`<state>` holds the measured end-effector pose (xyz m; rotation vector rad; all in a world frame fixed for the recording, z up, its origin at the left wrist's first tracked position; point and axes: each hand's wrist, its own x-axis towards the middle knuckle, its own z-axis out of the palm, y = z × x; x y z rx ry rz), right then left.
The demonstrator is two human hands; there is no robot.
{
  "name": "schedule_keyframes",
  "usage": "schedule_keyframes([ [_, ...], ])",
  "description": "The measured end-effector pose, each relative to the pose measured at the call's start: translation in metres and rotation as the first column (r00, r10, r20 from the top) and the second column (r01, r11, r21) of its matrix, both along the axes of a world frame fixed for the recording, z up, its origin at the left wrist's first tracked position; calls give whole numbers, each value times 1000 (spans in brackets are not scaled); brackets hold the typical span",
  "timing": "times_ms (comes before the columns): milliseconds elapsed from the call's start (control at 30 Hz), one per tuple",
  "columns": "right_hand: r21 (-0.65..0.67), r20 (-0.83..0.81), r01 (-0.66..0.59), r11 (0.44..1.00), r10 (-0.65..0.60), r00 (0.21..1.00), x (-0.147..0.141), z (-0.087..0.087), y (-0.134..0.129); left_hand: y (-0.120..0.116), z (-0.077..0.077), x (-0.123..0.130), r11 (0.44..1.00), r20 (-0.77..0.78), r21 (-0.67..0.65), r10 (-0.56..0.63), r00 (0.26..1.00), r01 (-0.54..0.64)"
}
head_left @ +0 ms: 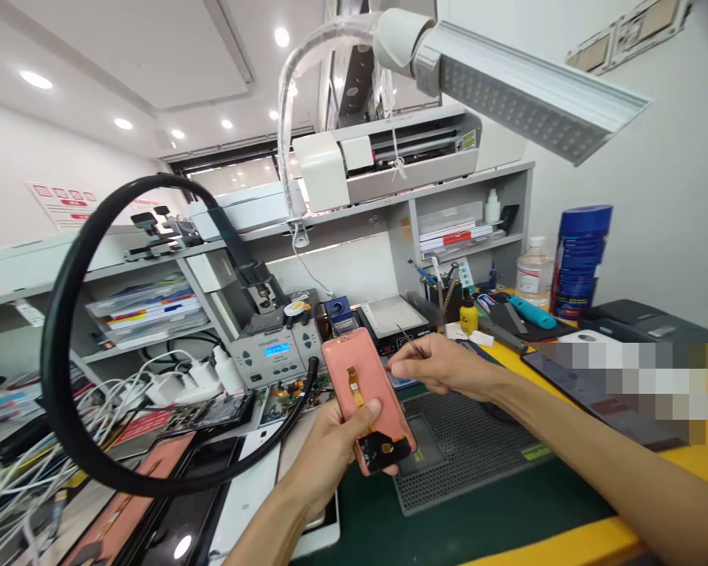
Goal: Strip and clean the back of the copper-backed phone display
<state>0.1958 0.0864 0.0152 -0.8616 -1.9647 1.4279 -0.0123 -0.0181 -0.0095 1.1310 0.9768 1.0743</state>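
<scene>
In the middle of the head view, my left hand (324, 440) grips a phone screen panel (370, 369), its pinkish back turned to me. The thumb lies across a gold flex cable (355, 385) that runs along this back. A black strip covers the panel's lower end. My right hand (428, 363) is closed on thin metal tweezers (410, 339), held just right of the panel. Their tips point up and left, away from the panel's surface. Below both hands lies a dark perforated mat (466, 448).
A soldering station (277, 354) with a blue display stands behind, its thick black hose (64, 314) looping across the left. Tangled white cables (12, 472) and several phone panels crowd the left side. A lamp (531, 86) hangs overhead. Bottles and a blue can (581, 263) stand at right.
</scene>
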Motion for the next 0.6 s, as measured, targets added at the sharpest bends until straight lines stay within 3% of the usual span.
schedule_keyframes([
  [167, -8, -65, -42, 999, 41, 997, -15, -5, -15, 0, -4, 1, 999, -34, 39, -2, 999, 3],
  [600, 58, 33, -105, 993, 103, 994, -14, -5, -18, 4, -5, 2, 994, -10, 64, 91, 996, -90],
])
